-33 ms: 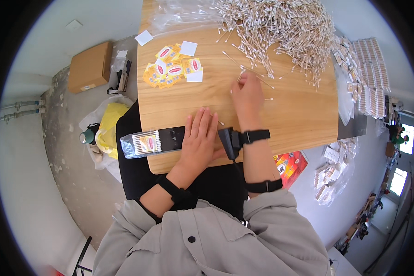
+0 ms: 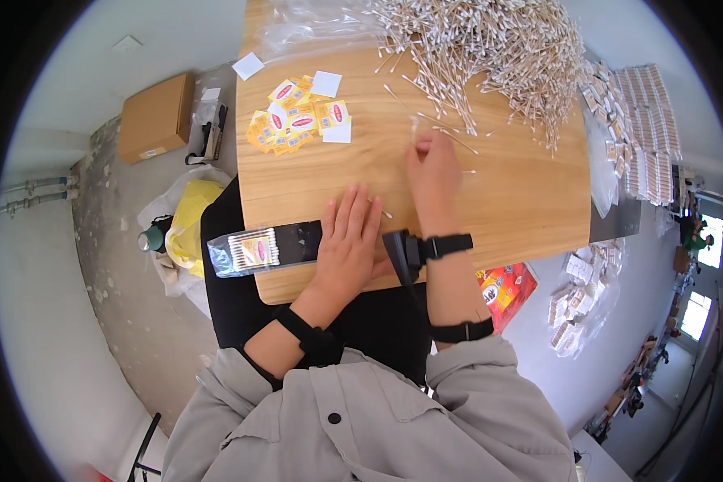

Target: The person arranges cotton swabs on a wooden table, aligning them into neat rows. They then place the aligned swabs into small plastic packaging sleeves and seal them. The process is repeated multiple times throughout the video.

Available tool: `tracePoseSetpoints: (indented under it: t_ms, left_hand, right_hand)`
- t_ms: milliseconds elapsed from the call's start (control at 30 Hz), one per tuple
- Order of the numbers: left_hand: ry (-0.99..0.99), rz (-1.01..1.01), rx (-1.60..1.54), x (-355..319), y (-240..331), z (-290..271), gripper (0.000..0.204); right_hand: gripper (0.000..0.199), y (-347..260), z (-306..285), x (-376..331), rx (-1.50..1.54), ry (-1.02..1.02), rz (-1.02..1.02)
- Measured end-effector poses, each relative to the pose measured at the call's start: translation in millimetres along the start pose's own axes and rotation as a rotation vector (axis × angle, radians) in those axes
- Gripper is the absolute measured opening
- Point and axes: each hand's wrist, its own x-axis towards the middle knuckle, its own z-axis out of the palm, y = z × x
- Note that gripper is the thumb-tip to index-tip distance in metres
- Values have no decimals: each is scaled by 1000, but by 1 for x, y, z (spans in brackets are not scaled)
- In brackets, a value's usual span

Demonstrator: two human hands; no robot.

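1. Scanning from the left, I saw a cardboard box on the floor and, at the near edge of the wooden table, a clear packet of cotton swabs lying on a dark strip.
2. My left hand lay flat, fingers spread, palm down on that strip just right of the packet, gripping nothing.
3. Beyond it sat a cluster of yellow and red labels with a few white slips.
4. My right hand was pinched nearly closed over a few loose swabs at the table's middle; how many it held I could not tell.
5. I judged the step to be gathering swabs for a packet; the next move would call for a neat, aligned bunch.
6. The big heap of swabs lay beyond the right hand, near its fingertips, with filled packets stacked farther right.
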Motion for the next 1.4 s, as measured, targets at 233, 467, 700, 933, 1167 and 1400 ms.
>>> tracePoseSetpoints:
  t_ms: [233,467,700,933,1167,1400]
  left_hand:
    - [-11,34,47,18,14,12,103]
    - [-11,66,79,39,18,13,100]
    - [21,79,51,15,18,22,95]
    - [-40,14,17,23,24,8,100]
    - [-53,14,59,34,24,11,106]
    - [-38,18,100,16,22,13,103]
  right_hand:
    - [43,44,-32,-36,108,-74,-180]
    - [53,80,-54,21,68,23,-339]
    - [34,56,-20,-11,268,-93,-162]
    - [23,53,-47,-26,240,-54,-326]
    - [16,90,-75,-6,15,-90,-213]
    - [19,21,-34,-8,199,-502,-135]
